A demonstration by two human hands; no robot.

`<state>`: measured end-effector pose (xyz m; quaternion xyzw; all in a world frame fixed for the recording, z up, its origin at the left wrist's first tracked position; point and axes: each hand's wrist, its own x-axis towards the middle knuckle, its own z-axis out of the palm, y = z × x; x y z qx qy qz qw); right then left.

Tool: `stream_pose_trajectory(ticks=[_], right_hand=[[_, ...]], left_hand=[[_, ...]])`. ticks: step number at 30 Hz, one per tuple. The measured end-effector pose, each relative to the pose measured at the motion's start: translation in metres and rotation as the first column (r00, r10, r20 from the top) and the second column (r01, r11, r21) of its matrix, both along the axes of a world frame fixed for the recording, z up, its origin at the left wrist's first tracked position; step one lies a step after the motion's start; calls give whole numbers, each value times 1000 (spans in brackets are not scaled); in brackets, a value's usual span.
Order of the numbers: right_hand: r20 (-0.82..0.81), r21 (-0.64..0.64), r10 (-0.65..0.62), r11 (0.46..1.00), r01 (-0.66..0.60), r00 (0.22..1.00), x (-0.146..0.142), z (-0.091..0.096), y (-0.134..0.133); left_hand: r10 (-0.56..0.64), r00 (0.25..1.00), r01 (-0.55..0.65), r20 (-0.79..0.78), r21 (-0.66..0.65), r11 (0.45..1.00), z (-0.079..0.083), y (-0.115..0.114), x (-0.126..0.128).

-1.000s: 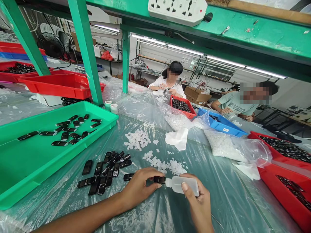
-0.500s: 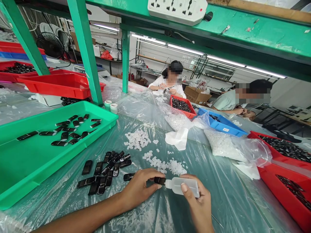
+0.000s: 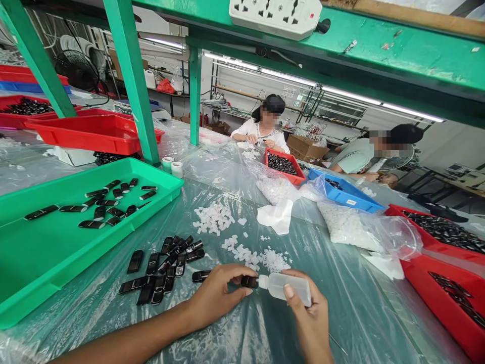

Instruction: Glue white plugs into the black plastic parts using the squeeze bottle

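Note:
Between the thumb and fingers of my left hand (image 3: 223, 290) is a small glossy black plastic piece (image 3: 249, 281). My right hand (image 3: 308, 308) is closed around a translucent white squeeze bottle (image 3: 280, 286), tilted on its side. The bottle's nozzle end meets the right end of the black piece; its tip is hidden. To the left lies a loose pile of similar black pieces (image 3: 170, 268), with one more just behind my left hand. Beyond my hands, small white pieces (image 3: 214, 217) and finer white bits (image 3: 275, 260) lie in heaps on the plastic-covered table (image 3: 227, 333).
A green tray (image 3: 45, 273) with several black pieces stands at left. Red trays (image 3: 435, 293) line the right edge, near a plastic bag of white pieces (image 3: 348, 225). A green frame post (image 3: 132, 81) rises at left. Two people (image 3: 261, 131) sit working across the table.
My hands, the black piece and the bottle keep nearly the same position. Across the table, the person at right has shifted their head and arms slightly.

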<state>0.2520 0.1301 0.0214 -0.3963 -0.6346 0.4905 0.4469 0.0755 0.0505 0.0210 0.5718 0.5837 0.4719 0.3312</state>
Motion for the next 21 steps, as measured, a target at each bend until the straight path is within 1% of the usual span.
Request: stream_pose_trajectory(ticks=[6,11,18,21], right_hand=[[-11,36,-67,997,67,998,-5,4,-10],[-6,30,-75,997,75,997,-6,5,-10],[5,-18,-58,998,59,998,-6,6,-7],[19,-11,-59,998,60,998,-6,7,-6]], left_hand=[[17,997,-17,-73,-6,1000,-1,0,-1],[28,994,-28,-103,2,1000,-4,0,-1],[19,995,-18,-101,11,1000,-5,-1,-1],[14,995,-13,-97,13,1000,-5,-1,-1]])
